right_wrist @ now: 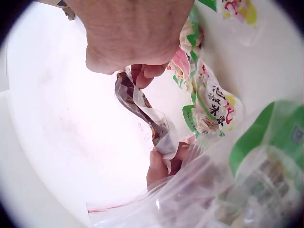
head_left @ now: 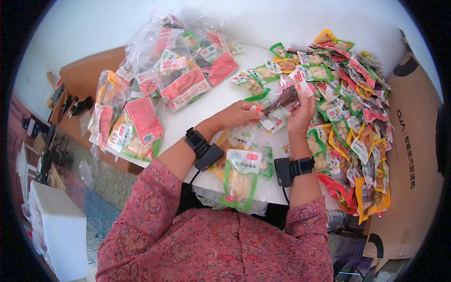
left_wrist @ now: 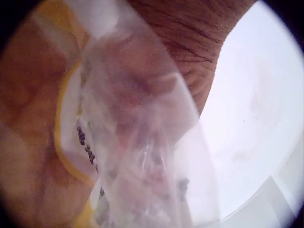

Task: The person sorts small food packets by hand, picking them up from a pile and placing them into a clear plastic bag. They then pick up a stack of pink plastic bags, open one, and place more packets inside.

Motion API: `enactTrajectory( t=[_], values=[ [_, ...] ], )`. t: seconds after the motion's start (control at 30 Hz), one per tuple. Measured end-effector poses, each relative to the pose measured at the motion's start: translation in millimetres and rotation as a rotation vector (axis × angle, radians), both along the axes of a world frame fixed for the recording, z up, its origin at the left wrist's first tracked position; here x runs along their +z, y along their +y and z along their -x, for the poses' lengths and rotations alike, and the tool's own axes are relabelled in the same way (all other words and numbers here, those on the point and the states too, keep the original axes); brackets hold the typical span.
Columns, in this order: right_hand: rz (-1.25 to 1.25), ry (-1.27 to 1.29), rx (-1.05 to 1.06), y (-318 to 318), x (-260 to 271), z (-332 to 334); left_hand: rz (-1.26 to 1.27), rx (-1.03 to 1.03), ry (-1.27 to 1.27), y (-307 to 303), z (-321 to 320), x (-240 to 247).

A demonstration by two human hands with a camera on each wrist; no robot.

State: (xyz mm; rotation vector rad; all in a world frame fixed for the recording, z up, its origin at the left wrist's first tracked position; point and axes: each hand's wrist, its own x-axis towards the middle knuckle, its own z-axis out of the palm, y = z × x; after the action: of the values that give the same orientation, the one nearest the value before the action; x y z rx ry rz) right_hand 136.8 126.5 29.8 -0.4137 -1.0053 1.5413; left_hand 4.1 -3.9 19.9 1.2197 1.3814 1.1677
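Left hand (head_left: 236, 115), right hand (head_left: 301, 114), fingers pinching a dark packet's (head_left: 283, 99) ends, grip hidden behind plastic (left_wrist: 152, 161) in left wrist view

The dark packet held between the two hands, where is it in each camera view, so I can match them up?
Head: the dark packet is right of centre, above the middle.
Left wrist: I can't make it out; clear plastic covers the centre.
Right wrist: around the centre, slanting from upper left to lower right.
Shared landmark: the white tabletop.
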Motion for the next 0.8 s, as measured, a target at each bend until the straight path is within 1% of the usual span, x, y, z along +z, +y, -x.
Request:
enactTrajectory(
  t=[0.13,0.2,0.23,0.3,0.33,0.4,0.43,0.5,0.53,0.6,0.67,0.7,0.77,0.8],
  values=[
    [0.029,0.029,0.006,9,-12,2,0.006,0.006,-0.022,2,1,-4],
    [0.029,0.009,-0.019,12,-13,-2,-0.011,0.012,-0.122,6,4,-13],
    [0.02,-0.014,0.027,15,-17,-3,-0.01,0.002,-0.118,7,7,-17],
    [0.039,-0.014,0.08,15,-19,-3,-0.044,0.02,0.073,3,3,-10],
    [0.038,-0.01,0.073,14,-21,0,-0.045,0.013,0.077,3,-1,-11],
    [0.125,0.109,0.231,14,-26,4,-0.289,0.049,0.168,4,-9,-13],
    [0.122,0.112,0.225,18,-31,5,-0.292,0.042,0.17,6,-9,-13],
    [0.141,-0.016,0.233,30,-49,9,-0.498,0.222,0.52,6,-9,-10],
    [0.151,-0.08,0.237,36,-56,9,-0.501,0.215,0.52,5,-9,-7],
    [0.142,-0.079,0.223,29,-51,8,-0.506,0.297,0.734,0,-11,4],
    [0.261,-0.099,0.172,25,-45,8,-0.491,0.329,0.746,-3,-13,7],
    [0.259,-0.098,0.174,24,-44,7,-0.472,0.364,0.758,-4,-13,8],
    [0.239,0.052,0.287,18,-38,5,-0.464,0.407,0.808,-5,-11,10],
    [0.24,0.052,0.29,15,-32,4,-0.454,0.448,0.856,-6,-10,10]
  ],
)
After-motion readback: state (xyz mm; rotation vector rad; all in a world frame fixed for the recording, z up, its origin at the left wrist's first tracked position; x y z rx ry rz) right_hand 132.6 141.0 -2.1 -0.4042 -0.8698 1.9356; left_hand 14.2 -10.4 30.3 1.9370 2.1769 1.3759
